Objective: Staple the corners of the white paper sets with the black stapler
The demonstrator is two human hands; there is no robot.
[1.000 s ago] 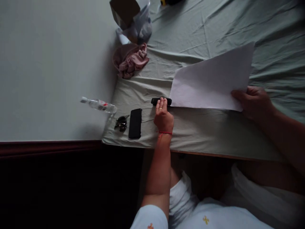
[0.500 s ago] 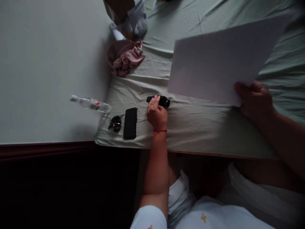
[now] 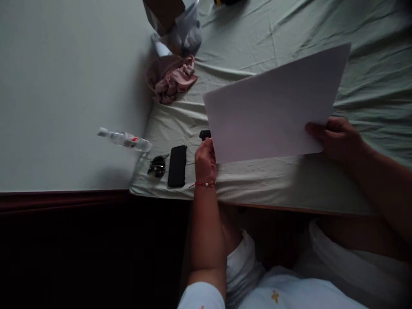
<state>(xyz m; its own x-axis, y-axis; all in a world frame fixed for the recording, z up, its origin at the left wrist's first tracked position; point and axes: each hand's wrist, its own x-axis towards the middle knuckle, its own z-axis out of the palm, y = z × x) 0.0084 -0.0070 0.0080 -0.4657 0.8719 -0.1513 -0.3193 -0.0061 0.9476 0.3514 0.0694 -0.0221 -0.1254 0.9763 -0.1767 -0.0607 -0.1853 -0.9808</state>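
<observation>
White sheet (image 3: 273,107) had shifted left since half a second earlier; lay over pale green cloth (image 3: 273,184), left edge now covering most of small black object (image 3: 205,134), previously exposed. Right hand (image 3: 341,139) maintained closed grip on sheet's near right corner, thumb on top. Left hand (image 3: 206,159), formerly flat over black object, had rolled onto its side at sheet's left edge; fingers curled, tips hidden, hold could not be determined. Black flat case (image 3: 177,166) and keys (image 3: 157,166) unmoved on cloth.
</observation>
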